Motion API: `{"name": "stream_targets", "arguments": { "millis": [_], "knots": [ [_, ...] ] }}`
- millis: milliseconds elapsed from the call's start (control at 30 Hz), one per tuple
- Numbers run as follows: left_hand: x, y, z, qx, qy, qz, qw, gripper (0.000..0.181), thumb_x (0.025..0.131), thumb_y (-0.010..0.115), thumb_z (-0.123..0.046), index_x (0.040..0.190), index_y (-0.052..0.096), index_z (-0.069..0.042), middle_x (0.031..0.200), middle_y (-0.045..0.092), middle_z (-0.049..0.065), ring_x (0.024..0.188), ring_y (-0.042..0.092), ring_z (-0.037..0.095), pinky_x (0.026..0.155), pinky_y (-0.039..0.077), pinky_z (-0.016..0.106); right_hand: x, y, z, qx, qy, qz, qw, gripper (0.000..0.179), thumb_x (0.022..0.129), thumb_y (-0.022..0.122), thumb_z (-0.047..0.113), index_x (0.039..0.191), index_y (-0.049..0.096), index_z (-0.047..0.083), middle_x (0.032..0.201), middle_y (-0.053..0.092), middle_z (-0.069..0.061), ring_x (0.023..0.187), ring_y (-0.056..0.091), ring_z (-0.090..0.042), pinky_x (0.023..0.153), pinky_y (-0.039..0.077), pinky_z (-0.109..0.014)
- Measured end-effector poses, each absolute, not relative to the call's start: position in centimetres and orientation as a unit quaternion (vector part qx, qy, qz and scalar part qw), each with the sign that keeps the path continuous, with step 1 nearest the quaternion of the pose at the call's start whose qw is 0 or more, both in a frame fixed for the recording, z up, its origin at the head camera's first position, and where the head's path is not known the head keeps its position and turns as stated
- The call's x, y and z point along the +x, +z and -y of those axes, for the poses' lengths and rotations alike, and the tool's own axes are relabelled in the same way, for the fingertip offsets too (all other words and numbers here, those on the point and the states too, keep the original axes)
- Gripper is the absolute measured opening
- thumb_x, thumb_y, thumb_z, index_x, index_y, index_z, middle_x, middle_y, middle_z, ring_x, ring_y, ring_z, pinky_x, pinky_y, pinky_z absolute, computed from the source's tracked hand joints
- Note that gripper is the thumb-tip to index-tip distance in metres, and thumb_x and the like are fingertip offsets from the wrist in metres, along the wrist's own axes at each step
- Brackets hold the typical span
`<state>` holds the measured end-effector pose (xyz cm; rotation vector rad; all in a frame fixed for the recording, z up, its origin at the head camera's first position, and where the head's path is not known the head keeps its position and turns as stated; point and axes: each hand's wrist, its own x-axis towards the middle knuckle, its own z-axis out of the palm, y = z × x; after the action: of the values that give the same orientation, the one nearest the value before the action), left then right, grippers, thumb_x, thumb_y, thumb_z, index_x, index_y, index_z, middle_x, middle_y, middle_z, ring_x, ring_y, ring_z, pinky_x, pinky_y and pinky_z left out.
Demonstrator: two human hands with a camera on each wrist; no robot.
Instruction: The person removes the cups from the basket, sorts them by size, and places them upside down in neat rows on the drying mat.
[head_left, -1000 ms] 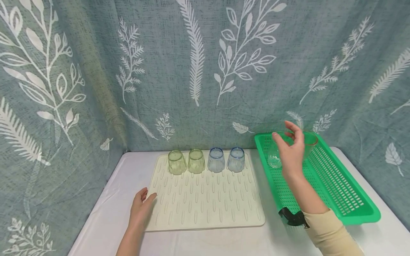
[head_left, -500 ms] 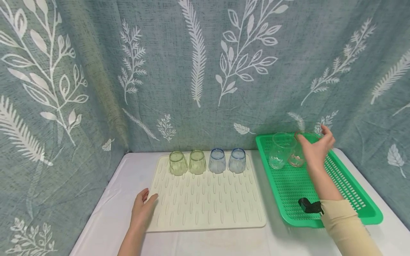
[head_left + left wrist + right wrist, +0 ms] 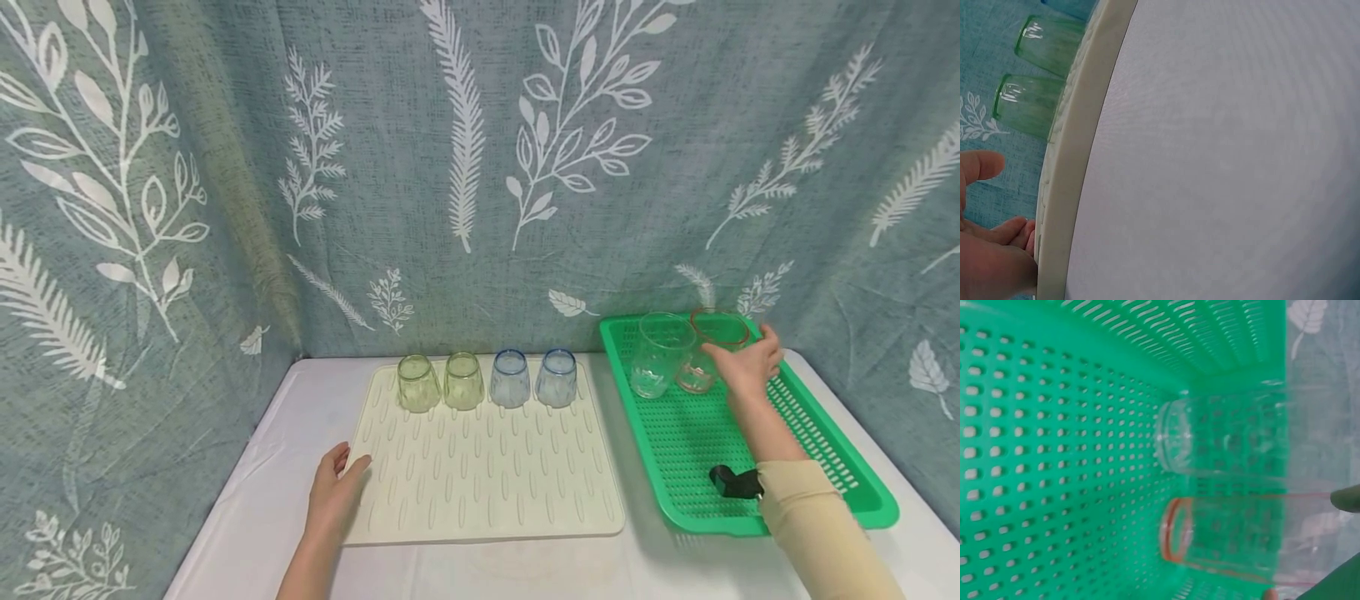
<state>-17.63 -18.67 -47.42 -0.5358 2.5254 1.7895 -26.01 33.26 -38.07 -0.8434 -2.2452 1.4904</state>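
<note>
The red-rimmed glass stands in the far part of a green basket, its smooth, transparent wall tapering from a wide round mouth to a narrower base tinted orange-red. Just beside it stands a clear glass of much the same tall shape. The basket looks like glossy plastic, its floor pierced by small holes and its side by longer slots.

The right hand is spread around the upper part of the red-rimmed glass, thumb on the near side and fingers beyond; I cannot tell whether it grips. The left hand lies at the edge of a cream mat, fingers loosely bent, thumb apart, holding nothing. The mat has rounded corners and slender, elongated ribs. Along its far edge stand two green tumblers and two blue tumblers, each widening toward the mat.

The red-rimmed glass points mouth up, base on the basket floor; its long axis rises from that floor, roughly parallel to the clear glass's.
</note>
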Motion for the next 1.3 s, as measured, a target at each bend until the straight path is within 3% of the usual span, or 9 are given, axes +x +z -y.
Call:
{"name": "stream_targets", "arguments": {
  "millis": [200,433,567,733,967,1300],
  "knots": [
    [-17.7,-47.6,18.8,-0.171,0.571,-0.803,0.002,0.071,0.099,0.052,-0.023,0.151,0.016,0.009,0.147,0.027,0.032,0.137,0.025,0.045,0.113,0.021,0.055,-26.2,-39.1,-34.0,-0.298,0.516,0.798,0.092,0.092,0.091,0.063,0.024,0.152,-0.003,0.004,0.154,-0.003,-0.031,0.143,-0.002,-0.046,0.116,0.014,-0.057],
    [-17.7,-47.6,18.9,-0.170,0.569,-0.805,-0.002,0.070,0.098,0.052,-0.023,0.150,0.017,0.009,0.147,0.028,0.031,0.136,0.026,0.045,0.113,0.022,0.054,-26.6,-40.2,-34.5,-0.296,0.538,0.788,0.054,0.089,0.091,0.061,0.021,0.153,0.000,0.000,0.154,-0.007,-0.032,0.142,0.001,-0.047,0.114,0.019,-0.057],
    [-17.6,-47.5,18.8,-0.173,0.568,-0.805,-0.003,0.070,0.098,0.052,-0.023,0.151,0.018,0.008,0.146,0.029,0.031,0.136,0.027,0.045,0.113,0.022,0.054,-26.9,-40.8,-34.7,-0.286,0.550,0.784,0.036,0.090,0.090,0.062,0.017,0.153,0.000,-0.001,0.153,-0.007,-0.033,0.140,0.008,-0.049,0.110,0.029,-0.057],
    [-17.6,-47.4,18.7,-0.174,0.569,-0.804,-0.005,0.070,0.098,0.052,-0.022,0.150,0.018,0.008,0.146,0.030,0.031,0.136,0.027,0.045,0.113,0.022,0.054,-27.1,-41.6,-35.3,-0.273,0.553,0.787,0.018,0.093,0.090,0.064,0.016,0.154,0.000,-0.001,0.154,-0.001,-0.033,0.132,0.026,-0.047,0.095,0.042,-0.054],
    [-17.6,-47.6,18.7,-0.172,0.569,-0.804,-0.012,0.069,0.098,0.053,-0.022,0.150,0.019,0.009,0.146,0.031,0.031,0.135,0.029,0.044,0.112,0.024,0.054,-27.1,-42.1,-35.6,-0.245,0.585,0.773,-0.008,0.098,0.089,0.064,0.017,0.152,-0.009,0.002,0.154,0.002,-0.033,0.138,0.020,-0.049,0.106,0.032,-0.060],
    [-17.6,-47.7,18.8,-0.171,0.562,-0.809,-0.014,0.068,0.098,0.052,-0.023,0.150,0.020,0.009,0.146,0.031,0.031,0.135,0.029,0.044,0.112,0.024,0.054,-27.2,-42.4,-35.6,-0.243,0.596,0.766,-0.008,0.093,0.092,0.062,0.015,0.153,-0.008,0.003,0.156,0.002,-0.030,0.139,0.021,-0.048,0.108,0.031,-0.059]
  ]
}}
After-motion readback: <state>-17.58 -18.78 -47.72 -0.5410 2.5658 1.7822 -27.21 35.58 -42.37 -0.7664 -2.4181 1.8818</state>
